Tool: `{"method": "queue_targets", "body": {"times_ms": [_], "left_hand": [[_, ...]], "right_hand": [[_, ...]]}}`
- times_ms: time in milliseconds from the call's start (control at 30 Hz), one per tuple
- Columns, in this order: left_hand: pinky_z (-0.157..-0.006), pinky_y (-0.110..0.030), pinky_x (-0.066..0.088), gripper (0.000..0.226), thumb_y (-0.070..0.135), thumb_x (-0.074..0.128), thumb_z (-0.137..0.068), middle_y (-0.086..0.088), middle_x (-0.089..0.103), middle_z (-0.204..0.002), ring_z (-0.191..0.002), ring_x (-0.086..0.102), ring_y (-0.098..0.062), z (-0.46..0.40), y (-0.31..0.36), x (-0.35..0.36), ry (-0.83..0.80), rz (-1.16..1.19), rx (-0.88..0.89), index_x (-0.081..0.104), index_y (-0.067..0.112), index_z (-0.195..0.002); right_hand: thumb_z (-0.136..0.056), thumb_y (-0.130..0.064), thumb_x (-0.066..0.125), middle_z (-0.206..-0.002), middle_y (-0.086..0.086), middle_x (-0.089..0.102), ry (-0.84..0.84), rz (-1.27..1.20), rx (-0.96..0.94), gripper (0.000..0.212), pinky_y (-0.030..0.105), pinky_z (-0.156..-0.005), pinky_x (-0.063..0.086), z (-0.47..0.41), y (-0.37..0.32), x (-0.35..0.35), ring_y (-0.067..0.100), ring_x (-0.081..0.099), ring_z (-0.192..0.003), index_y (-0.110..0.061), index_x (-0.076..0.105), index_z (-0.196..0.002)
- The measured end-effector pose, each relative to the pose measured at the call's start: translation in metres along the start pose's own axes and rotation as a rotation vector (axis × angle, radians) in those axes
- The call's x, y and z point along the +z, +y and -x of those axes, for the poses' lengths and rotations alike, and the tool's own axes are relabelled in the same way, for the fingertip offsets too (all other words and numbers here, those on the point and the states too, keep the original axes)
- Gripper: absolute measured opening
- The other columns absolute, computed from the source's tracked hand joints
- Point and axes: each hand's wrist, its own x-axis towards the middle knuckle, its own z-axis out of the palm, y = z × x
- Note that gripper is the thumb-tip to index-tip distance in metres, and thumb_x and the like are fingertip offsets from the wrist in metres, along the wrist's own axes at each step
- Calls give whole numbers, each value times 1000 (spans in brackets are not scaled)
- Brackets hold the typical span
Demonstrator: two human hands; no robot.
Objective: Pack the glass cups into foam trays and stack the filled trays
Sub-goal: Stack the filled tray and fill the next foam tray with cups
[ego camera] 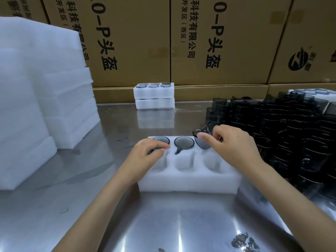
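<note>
Head-worn, angled down, close

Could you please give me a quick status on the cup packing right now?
Left hand steadies far-left cup. Right hand seating third cup in foam tray. Near row of pockets unfilled. Nothing obstructing.

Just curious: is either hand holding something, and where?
The right hand pinches a dark glass cup at its rim. The left hand rests on a seated cup.
</note>
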Motion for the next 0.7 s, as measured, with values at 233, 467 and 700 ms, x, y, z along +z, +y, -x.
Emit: {"method": "queue_targets", "body": {"times_ms": [233, 467, 700], "left_hand": [[-79, 6, 25, 25, 35, 47, -81, 1, 61, -112, -99, 34, 27, 1, 0, 1, -18, 10, -15, 67, 37, -96], [-81, 7, 24, 25, 16, 52, -93, 11, 59, -113, -110, 37, 12, 0, -3, 1, -9, -6, -14, 67, 35, -99], [-79, 7, 24, 25, 14, 51, -93, 4, 61, -114, -105, 35, 20, 0, 1, -1, -21, -18, -14, 68, 31, -100]], "right_hand": [[-90, -27, 57, -79, -5, 56, -62, -182, -118, 19, 29, -72, 36, -2, 7, 7, 14, 47, -93, -10, 60, -79], [-92, -30, 57, -108, -13, 59, -158, -31, -201, 16, 27, -95, 37, -1, 9, 1, 8, 29, -134, -17, 65, -95], [-100, -27, 41, -134, -10, 46, -234, 283, -291, 28, 31, -113, 17, -7, -1, 0, 10, 13, -143, -19, 55, -122]]}}
